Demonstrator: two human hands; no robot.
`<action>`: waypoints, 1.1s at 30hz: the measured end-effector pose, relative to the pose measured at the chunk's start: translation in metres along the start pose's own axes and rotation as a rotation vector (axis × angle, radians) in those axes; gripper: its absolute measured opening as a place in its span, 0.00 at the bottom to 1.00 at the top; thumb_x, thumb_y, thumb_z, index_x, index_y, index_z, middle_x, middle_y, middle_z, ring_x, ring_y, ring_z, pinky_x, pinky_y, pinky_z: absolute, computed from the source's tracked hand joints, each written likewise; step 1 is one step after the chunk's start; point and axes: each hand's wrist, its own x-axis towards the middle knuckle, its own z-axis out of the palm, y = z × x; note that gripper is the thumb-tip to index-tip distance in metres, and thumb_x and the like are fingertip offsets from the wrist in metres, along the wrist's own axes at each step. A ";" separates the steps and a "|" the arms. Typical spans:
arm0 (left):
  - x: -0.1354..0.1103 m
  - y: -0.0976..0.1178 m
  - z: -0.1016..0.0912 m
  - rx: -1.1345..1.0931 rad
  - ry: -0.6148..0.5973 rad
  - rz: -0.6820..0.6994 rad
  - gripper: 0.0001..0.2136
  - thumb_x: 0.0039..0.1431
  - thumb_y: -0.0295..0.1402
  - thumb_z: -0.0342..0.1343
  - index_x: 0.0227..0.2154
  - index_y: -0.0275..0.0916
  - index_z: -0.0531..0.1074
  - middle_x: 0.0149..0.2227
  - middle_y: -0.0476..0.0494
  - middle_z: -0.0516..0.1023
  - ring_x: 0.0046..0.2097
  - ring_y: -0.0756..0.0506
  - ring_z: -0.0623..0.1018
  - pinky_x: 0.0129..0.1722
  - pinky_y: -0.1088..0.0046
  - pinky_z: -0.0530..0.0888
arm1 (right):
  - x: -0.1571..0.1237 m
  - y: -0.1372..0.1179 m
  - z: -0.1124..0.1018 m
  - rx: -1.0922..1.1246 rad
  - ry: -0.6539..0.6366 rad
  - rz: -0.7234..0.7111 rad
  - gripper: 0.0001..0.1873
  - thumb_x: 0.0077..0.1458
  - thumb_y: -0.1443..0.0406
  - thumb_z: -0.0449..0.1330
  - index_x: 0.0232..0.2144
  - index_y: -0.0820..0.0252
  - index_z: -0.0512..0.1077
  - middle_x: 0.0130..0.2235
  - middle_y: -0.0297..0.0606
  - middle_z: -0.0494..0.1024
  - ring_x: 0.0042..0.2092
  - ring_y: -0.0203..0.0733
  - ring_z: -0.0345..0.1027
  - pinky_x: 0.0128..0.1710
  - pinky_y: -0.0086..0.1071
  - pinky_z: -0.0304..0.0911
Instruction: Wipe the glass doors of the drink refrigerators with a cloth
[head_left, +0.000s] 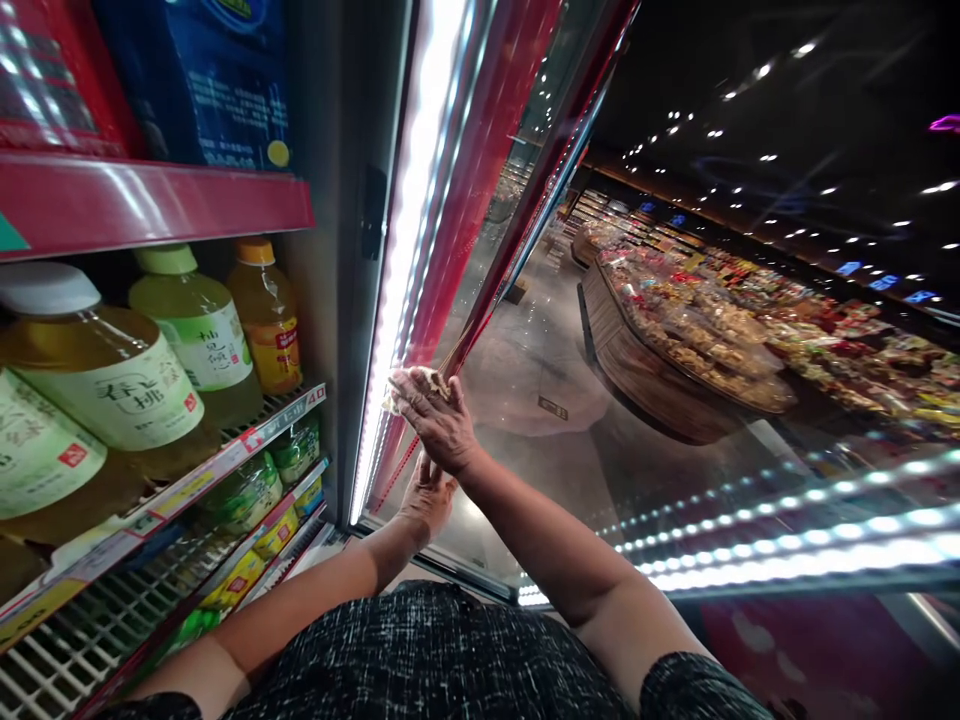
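Shop lights (763, 70) are shining over a floor (517, 480) and a snack display (675, 370) beyond me, while bottles (142, 385) are standing on a shelf (195, 485) at my left. Between the two, my right hand (442, 415) is pressing a cloth (436, 382) to the edge of a lit strip (405, 220), its grip closing over the fabric with the fingers laid along it. My left hand (431, 500) is reaching up just below; whether that grip is holding anything, I cannot tell. By my reading, the work is sitting partway: the cloth is lying on the strip's lower stretch, and a long upper stretch is running above it beside a red panel (480, 200). Glare is masking how much is finished or remaining.
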 end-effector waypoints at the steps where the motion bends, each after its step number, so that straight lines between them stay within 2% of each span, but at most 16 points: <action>1: -0.001 -0.001 0.000 -0.003 -0.018 -0.021 0.25 0.57 0.28 0.58 0.59 0.41 0.75 0.71 0.29 0.57 0.72 0.22 0.56 0.65 0.39 0.64 | 0.005 0.003 -0.005 0.004 -0.006 0.030 0.22 0.71 0.66 0.51 0.63 0.45 0.68 0.71 0.30 0.62 0.75 0.37 0.40 0.71 0.49 0.08; 5: -0.004 -0.007 0.001 -0.016 -0.073 -0.052 0.25 0.59 0.30 0.57 0.60 0.41 0.74 0.71 0.31 0.59 0.73 0.25 0.52 0.67 0.44 0.64 | 0.013 0.004 -0.012 0.008 -0.030 0.056 0.21 0.71 0.65 0.51 0.62 0.47 0.70 0.71 0.31 0.59 0.75 0.39 0.39 0.71 0.51 0.08; 8: -0.006 -0.008 0.001 -0.009 -0.039 -0.013 0.24 0.59 0.32 0.58 0.59 0.40 0.75 0.71 0.33 0.59 0.73 0.26 0.50 0.68 0.49 0.62 | 0.010 -0.002 -0.009 -0.005 -0.061 -0.010 0.21 0.71 0.65 0.51 0.62 0.48 0.69 0.71 0.31 0.61 0.75 0.37 0.42 0.71 0.48 0.08; 11: -0.008 -0.009 -0.007 0.004 0.005 -0.026 0.22 0.61 0.34 0.59 0.58 0.41 0.76 0.70 0.31 0.59 0.72 0.25 0.53 0.66 0.47 0.66 | 0.006 0.002 -0.017 -0.022 -0.060 -0.012 0.23 0.72 0.65 0.50 0.65 0.47 0.65 0.70 0.31 0.63 0.74 0.35 0.43 0.70 0.48 0.04; 13: -0.008 -0.009 -0.015 0.010 0.102 -0.022 0.21 0.63 0.35 0.58 0.59 0.44 0.75 0.69 0.33 0.58 0.72 0.26 0.54 0.64 0.47 0.68 | 0.002 0.011 -0.030 -0.049 -0.008 0.061 0.24 0.71 0.66 0.50 0.66 0.45 0.65 0.70 0.31 0.62 0.75 0.38 0.41 0.69 0.51 0.02; 17: 0.000 -0.015 -0.034 -0.021 0.427 0.058 0.18 0.62 0.34 0.61 0.55 0.49 0.77 0.66 0.37 0.61 0.69 0.34 0.59 0.62 0.54 0.70 | -0.018 0.028 -0.057 -0.118 0.078 0.249 0.28 0.67 0.70 0.52 0.66 0.44 0.65 0.70 0.33 0.63 0.76 0.43 0.37 0.68 0.55 0.02; 20: 0.013 -0.024 -0.045 -0.049 0.584 0.095 0.16 0.60 0.33 0.64 0.50 0.47 0.78 0.62 0.38 0.65 0.65 0.37 0.63 0.61 0.57 0.71 | -0.042 0.030 -0.061 -0.137 0.072 0.292 0.30 0.66 0.71 0.52 0.67 0.46 0.65 0.69 0.34 0.64 0.76 0.43 0.32 0.69 0.54 0.04; 23: 0.029 -0.036 -0.055 -0.039 0.668 0.052 0.15 0.58 0.34 0.66 0.48 0.41 0.76 0.59 0.35 0.67 0.63 0.35 0.65 0.62 0.53 0.69 | -0.070 0.027 -0.056 -0.148 0.076 0.276 0.29 0.66 0.71 0.52 0.66 0.47 0.65 0.69 0.32 0.65 0.76 0.38 0.25 0.71 0.52 0.07; 25: 0.039 -0.044 -0.063 -0.045 0.683 0.003 0.23 0.54 0.41 0.69 0.49 0.36 0.73 0.60 0.30 0.66 0.64 0.31 0.64 0.63 0.49 0.67 | -0.088 0.026 -0.054 -0.154 0.083 0.241 0.28 0.67 0.70 0.52 0.65 0.47 0.67 0.68 0.30 0.66 0.76 0.36 0.24 0.72 0.51 0.08; 29: 0.051 -0.050 -0.081 -0.113 0.594 -0.118 0.43 0.42 0.52 0.74 0.57 0.32 0.67 0.63 0.23 0.62 0.68 0.26 0.59 0.66 0.45 0.63 | -0.107 0.030 -0.064 -0.169 0.075 0.207 0.27 0.67 0.71 0.51 0.64 0.47 0.68 0.68 0.29 0.66 0.76 0.35 0.23 0.71 0.52 0.07; 33: 0.054 -0.043 -0.092 -0.149 0.537 -0.150 0.45 0.44 0.48 0.74 0.62 0.33 0.65 0.69 0.22 0.54 0.71 0.21 0.52 0.69 0.38 0.55 | -0.104 0.040 -0.077 -0.200 0.117 0.296 0.30 0.65 0.74 0.52 0.64 0.45 0.68 0.68 0.28 0.65 0.76 0.38 0.26 0.70 0.55 0.04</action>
